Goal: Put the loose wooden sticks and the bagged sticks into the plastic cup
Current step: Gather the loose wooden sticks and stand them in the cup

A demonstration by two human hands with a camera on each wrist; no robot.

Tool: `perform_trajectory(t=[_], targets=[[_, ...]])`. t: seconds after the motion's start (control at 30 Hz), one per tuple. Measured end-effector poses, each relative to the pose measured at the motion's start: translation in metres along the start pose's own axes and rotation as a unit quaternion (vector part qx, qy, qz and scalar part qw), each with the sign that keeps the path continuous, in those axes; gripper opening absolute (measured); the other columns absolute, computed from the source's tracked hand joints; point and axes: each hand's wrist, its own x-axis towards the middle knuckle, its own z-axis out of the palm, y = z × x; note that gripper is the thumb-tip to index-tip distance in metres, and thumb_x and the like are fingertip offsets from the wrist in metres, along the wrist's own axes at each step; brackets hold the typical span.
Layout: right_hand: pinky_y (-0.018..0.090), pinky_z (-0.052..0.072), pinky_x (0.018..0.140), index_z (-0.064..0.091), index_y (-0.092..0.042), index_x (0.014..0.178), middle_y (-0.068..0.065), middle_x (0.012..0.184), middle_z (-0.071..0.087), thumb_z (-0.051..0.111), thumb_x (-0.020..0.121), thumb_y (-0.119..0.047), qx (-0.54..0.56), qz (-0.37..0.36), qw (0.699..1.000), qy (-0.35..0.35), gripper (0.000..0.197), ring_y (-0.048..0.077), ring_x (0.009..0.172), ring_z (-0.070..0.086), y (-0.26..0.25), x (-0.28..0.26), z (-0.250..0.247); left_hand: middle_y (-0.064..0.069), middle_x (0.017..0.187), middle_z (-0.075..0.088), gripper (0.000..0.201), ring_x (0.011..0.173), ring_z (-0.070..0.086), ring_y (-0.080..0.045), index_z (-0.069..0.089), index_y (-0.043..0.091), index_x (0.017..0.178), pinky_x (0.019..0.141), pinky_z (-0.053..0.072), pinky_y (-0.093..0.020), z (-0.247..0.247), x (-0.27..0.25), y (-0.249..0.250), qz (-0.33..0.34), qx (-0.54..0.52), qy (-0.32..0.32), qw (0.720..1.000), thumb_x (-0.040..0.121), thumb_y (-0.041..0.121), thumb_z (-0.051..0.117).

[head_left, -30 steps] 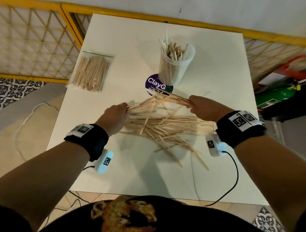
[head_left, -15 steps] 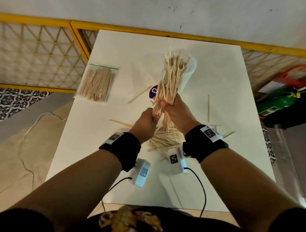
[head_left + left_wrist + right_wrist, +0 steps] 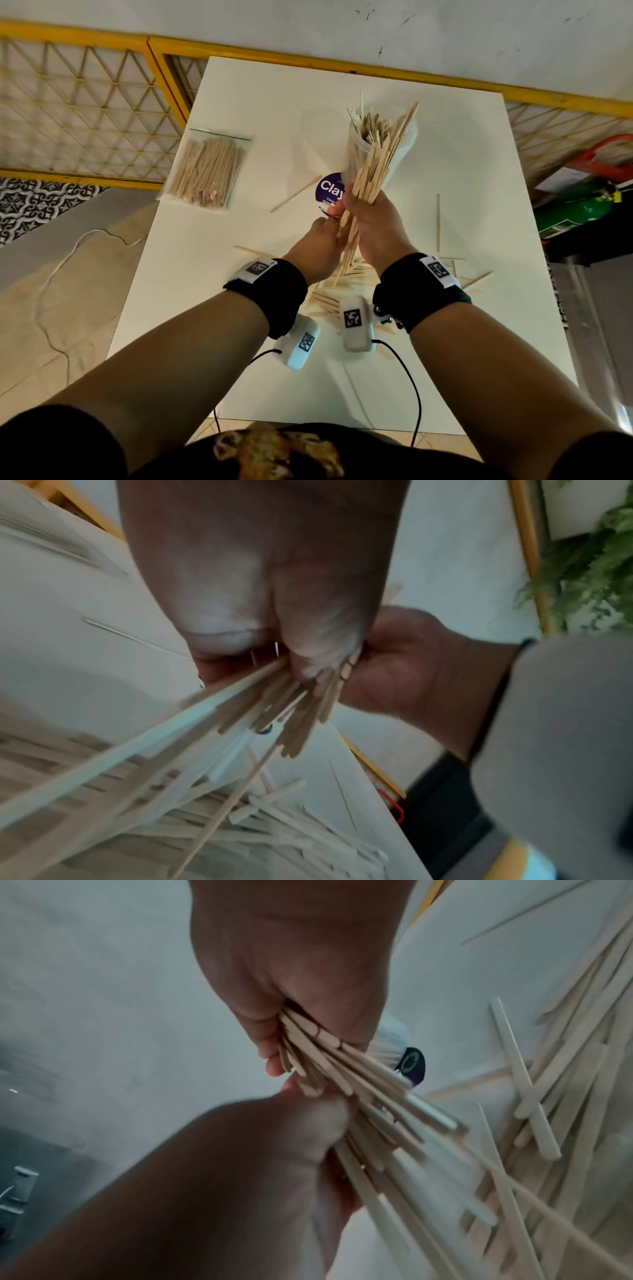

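White tabletop (image 3: 462, 212) carries everything, and it stands against a yellow lattice fence (image 3: 85, 113). At its far left corner lies the bagged sticks (image 3: 205, 171), a clear zip bag well apart from both hands and not touched. Near the middle stands the plastic cup (image 3: 407, 137), already quite full of sticks, with a purple round label (image 3: 329, 192) just beside its base. Between the person's wrists a heap of loose wooden sticks (image 3: 329, 301) waits on the surface, and a few single ones lie scattered to the left and right.

Both hands hold one bundle of sticks (image 3: 373, 171), which points up and leans against the near side of the cup. The right hand (image 3: 373, 226) has its fingers (image 3: 274, 1053) curled tight around the middle of the bundle. The left hand (image 3: 318, 246) grips the lower ends just beside it, the two hands touching.

I think the risk is at the rim. The bundle is fanned out at the top and the cup is crowded, so some tips may miss the opening and fall outside. The cup looks light, and a sideways push from the bundle could tip it over. The lower ends hang loose below the grip, so sticks may also slip out downward.
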Motion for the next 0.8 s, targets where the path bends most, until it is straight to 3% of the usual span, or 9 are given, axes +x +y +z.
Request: perform_trajectory(t=[0.07,0.17,0.27,0.33,0.43,0.6,0.67,0.73,0.8], targets=[[0.043,0.053,0.077,0.052,-0.008,0.098,0.012,0.077,0.059,0.057,0.087,-0.005,0.009,-0.016,1.000,-0.001,0.012,0.026,0.076,0.063,-0.002,0.002,-0.005,-0.008,0.114,0.047,0.024,0.104,0.048,-0.023,0.052,0.005,0.116,0.086,0.039,-0.026,-0.007,-0.001,-0.011,-0.039,-0.053,0.003,0.998,0.094,0.014,0.046],[0.040,0.053,0.077,0.052,-0.007,0.098,0.012,0.079,0.061,0.061,0.083,-0.002,0.021,-0.036,0.999,0.000,0.018,0.027,0.076,0.064,-0.008,0.002,-0.007,-0.001,0.133,0.039,0.047,0.117,0.047,-0.015,0.042,0.020,0.129,0.092,0.045,-0.032,-0.018,-0.004,-0.023,-0.130,-0.214,0.028,0.968,0.086,0.027,0.061],[0.046,0.056,0.082,0.056,-0.009,0.096,0.012,0.081,0.065,0.070,0.076,-0.004,0.029,-0.041,0.999,-0.012,0.025,0.028,0.080,0.066,-0.012,-0.005,0.004,0.007,0.133,0.048,0.072,0.121,0.048,-0.003,0.030,0.023,0.139,0.099,0.043,-0.024,-0.023,0.000,-0.013,-0.041,-0.260,-0.058,0.963,0.080,0.038,0.070],[0.044,0.055,0.086,0.062,-0.009,0.099,0.007,0.083,0.068,0.075,0.072,-0.005,0.002,-0.047,0.999,-0.014,0.030,0.023,0.084,0.066,-0.015,-0.008,0.010,0.010,0.117,0.059,0.058,0.106,0.055,0.004,0.036,0.020,0.136,0.089,0.044,-0.016,-0.027,0.002,-0.002,-0.002,-0.211,-0.086,0.974,0.087,0.031,0.064],[0.038,0.053,0.089,0.069,-0.011,0.095,0.000,0.086,0.070,0.078,0.071,-0.006,-0.063,-0.041,0.997,-0.022,0.026,0.016,0.089,0.067,-0.020,-0.006,0.009,-0.001,0.119,0.064,0.038,0.107,0.057,-0.012,0.047,0.017,0.131,0.093,0.042,-0.027,-0.033,0.005,0.002,0.015,-0.150,-0.071,0.986,0.095,0.028,0.052],[0.042,0.056,0.079,0.059,-0.002,0.095,0.016,0.079,0.066,0.064,0.083,0.001,-0.065,-0.068,0.994,-0.061,0.013,0.028,0.078,0.067,-0.035,-0.007,0.011,0.007,0.122,0.060,0.038,0.113,0.053,-0.009,0.052,0.024,0.122,0.092,0.038,-0.026,-0.035,0.004,-0.013,-0.021,-0.182,-0.094,0.979,0.086,0.029,0.063],[0.040,0.054,0.072,0.055,0.000,0.096,0.012,0.072,0.063,0.062,0.082,0.003,-0.040,-0.124,0.991,-0.039,0.016,0.028,0.069,0.064,-0.056,-0.005,0.012,0.009,0.131,0.052,0.048,0.120,0.045,-0.006,0.053,0.026,0.124,0.095,0.035,-0.024,-0.039,0.003,-0.023,-0.066,-0.259,-0.039,0.963,0.079,0.032,0.067],[0.039,0.053,0.070,0.054,-0.002,0.091,0.011,0.069,0.061,0.059,0.080,0.005,0.014,-0.177,0.984,-0.018,0.014,0.029,0.065,0.063,-0.086,-0.005,0.013,0.008,0.124,0.055,0.042,0.113,0.049,-0.007,0.056,0.022,0.123,0.089,0.039,-0.014,-0.043,0.004,-0.032,-0.111,-0.332,0.075,0.934,0.081,0.028,0.060],[0.041,0.052,0.071,0.053,-0.002,0.091,0.013,0.069,0.058,0.057,0.081,0.008,0.056,-0.211,0.976,-0.018,0.015,0.030,0.065,0.061,-0.111,-0.007,0.017,0.007,0.100,0.058,0.020,0.090,0.052,-0.007,0.061,0.017,0.107,0.075,0.039,-0.012,-0.046,0.006,-0.033,-0.187,-0.457,0.146,0.857,0.092,0.026,0.052]])
